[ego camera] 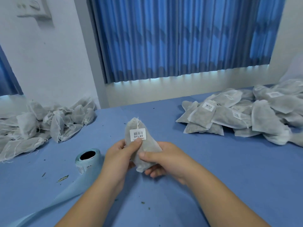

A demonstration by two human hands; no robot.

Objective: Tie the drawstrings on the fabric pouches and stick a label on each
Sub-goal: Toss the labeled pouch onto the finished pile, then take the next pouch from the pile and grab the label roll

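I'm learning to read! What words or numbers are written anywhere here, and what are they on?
White sticker on the held grey fabric pouch: a barcode over one line of characters, too blurred to read.
White stickers on the pouches piled at the right: barcodes and print, too small to read.
Pale blue label roll: dark marks, unreadable.
Nothing can be quoted.

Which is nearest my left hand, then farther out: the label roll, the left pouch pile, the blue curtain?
1. The label roll, just left of the left hand.
2. The left pouch pile, far left on the table.
3. The blue curtain, behind the table.
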